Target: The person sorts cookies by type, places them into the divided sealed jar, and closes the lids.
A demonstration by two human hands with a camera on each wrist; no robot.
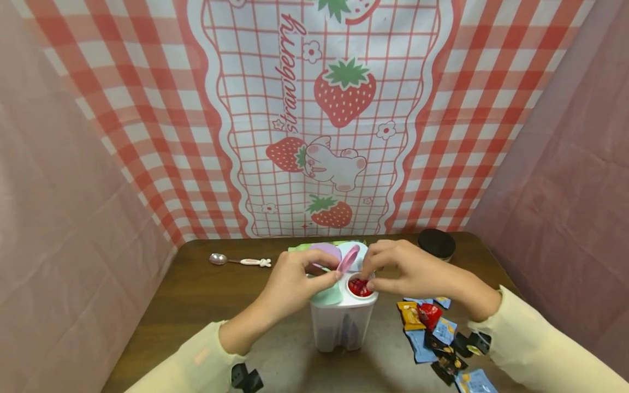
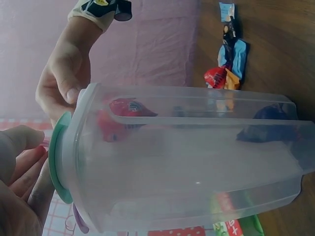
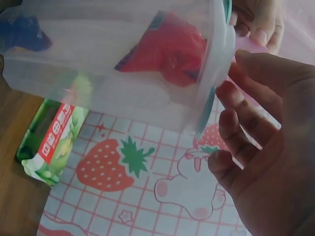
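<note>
A clear plastic storage box (image 1: 329,325) with a white top and several pastel flip lids stands on the table. My left hand (image 1: 295,275) pinches the raised pink lid (image 1: 349,258) between thumb and fingers. At the round opening beside it, my right hand (image 1: 417,270) has its thumb and fingertips right at the rim, fingers loosely bent and spread. A red-wrapped candy (image 3: 167,51) sits inside the box just under that opening. Lower down, a dark blue wrapped candy (image 2: 270,120) lies at the bottom. The mint-green lid (image 2: 58,157) is down.
Several wrapped candies (image 1: 425,344) lie in a loose pile right of the box. A black-lidded jar (image 1: 436,244) stands at the back right. A spoon with a white handle (image 1: 251,262) rests at the back left. Behind the box lies a green package (image 3: 54,132).
</note>
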